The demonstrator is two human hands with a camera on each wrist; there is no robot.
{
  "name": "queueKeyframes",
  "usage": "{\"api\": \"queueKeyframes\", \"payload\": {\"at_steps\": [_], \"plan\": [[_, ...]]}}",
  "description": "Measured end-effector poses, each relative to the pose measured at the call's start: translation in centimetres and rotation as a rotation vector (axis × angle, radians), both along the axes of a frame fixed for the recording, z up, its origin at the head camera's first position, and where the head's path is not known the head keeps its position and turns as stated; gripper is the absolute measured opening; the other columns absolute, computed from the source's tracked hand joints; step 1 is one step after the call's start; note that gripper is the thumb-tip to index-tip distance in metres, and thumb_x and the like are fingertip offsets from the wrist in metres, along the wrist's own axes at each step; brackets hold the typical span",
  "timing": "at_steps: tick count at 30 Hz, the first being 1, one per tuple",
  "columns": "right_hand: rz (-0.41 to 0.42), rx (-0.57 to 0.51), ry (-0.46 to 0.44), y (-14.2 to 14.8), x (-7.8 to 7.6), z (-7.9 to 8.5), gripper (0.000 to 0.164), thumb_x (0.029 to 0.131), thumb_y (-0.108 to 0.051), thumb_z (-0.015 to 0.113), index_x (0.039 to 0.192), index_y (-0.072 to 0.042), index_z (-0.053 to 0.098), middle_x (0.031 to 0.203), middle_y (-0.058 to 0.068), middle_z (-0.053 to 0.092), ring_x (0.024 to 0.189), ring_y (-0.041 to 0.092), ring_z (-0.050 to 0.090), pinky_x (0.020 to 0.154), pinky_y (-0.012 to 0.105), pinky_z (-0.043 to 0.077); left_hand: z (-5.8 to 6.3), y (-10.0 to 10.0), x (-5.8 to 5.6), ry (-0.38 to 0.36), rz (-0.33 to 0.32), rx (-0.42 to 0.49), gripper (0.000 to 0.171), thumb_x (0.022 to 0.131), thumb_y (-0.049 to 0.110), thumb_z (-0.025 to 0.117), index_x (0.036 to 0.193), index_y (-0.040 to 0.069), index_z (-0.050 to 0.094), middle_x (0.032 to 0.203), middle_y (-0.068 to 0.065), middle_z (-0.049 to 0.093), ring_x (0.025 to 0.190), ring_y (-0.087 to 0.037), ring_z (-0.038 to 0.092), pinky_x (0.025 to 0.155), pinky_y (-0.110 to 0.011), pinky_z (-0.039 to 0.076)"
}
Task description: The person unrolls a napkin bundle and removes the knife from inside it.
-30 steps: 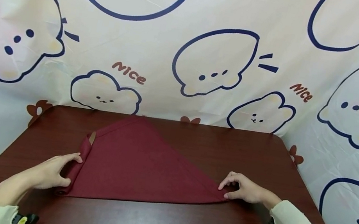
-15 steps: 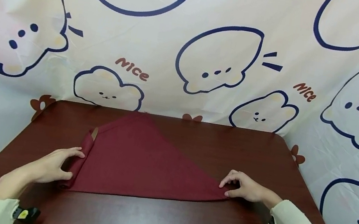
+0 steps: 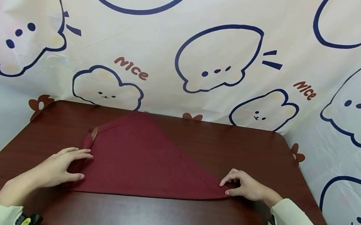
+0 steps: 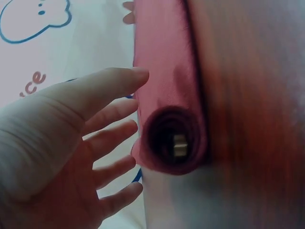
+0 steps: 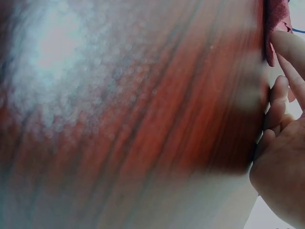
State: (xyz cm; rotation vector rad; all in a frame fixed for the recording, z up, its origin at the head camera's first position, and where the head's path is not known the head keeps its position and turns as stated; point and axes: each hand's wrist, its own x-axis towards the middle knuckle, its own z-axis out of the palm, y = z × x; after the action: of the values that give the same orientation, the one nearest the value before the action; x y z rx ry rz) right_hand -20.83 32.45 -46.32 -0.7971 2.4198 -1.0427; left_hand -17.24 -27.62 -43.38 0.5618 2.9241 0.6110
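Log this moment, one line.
left hand: fingers spread at roll of dark red fabric, contact unclear | right hand: touching fabric's pointed corner | slim tan piece: showing at roll's far end

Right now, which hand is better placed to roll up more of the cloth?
Probably the left hand: it is close beside the roll, fingers spread. The right hand is at the opposite corner of the cloth, away from the roll.
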Motion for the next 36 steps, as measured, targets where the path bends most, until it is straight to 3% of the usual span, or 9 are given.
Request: {"api": "queueKeyframes", "payload": {"at_steps": [11,29,36], "plan": [[0.009,-0.013,0.021,-0.1,0.1,0.1,0.018,0.091,-0.017,0.075,0.109,-0.015,0.075,0.101,0.006,0.06,0.095,0.01,0.048,0.083,0.027,0.039,-1.1,-0.2,0.3,0.024,0.016,-0.03,0.052,0.083,0.02,0.081,0.132,0.009,0.066,0.146,-0.023,0.054,0.134,-0.051,0.038,0.093,-0.079,0.035],[-0.001,-0.013,-0.001,0.0,0.1,-0.2,0.019,0.09,-0.017,0.076,0.109,-0.016,0.075,0.102,0.006,0.06,0.096,0.013,0.049,0.085,0.028,0.04,-0.9,-2.0,-0.1,-0.001,-0.001,-0.009,0.052,0.08,0.005,0.077,0.13,0.01,0.067,0.147,-0.026,0.05,0.132,-0.053,0.037,0.094,-0.075,0.039],[0.001,-0.018,0.01,0.0,0.0,0.1,0.018,0.091,-0.017,0.076,0.109,-0.016,0.075,0.1,0.006,0.059,0.095,0.012,0.048,0.084,0.027,0.039,-0.8,-3.6,-0.4,-0.002,-0.007,0.028,0.049,0.08,0.002,0.075,0.128,0.004,0.067,0.144,-0.033,0.049,0.128,-0.055,0.042,0.095,-0.073,0.04]]}}
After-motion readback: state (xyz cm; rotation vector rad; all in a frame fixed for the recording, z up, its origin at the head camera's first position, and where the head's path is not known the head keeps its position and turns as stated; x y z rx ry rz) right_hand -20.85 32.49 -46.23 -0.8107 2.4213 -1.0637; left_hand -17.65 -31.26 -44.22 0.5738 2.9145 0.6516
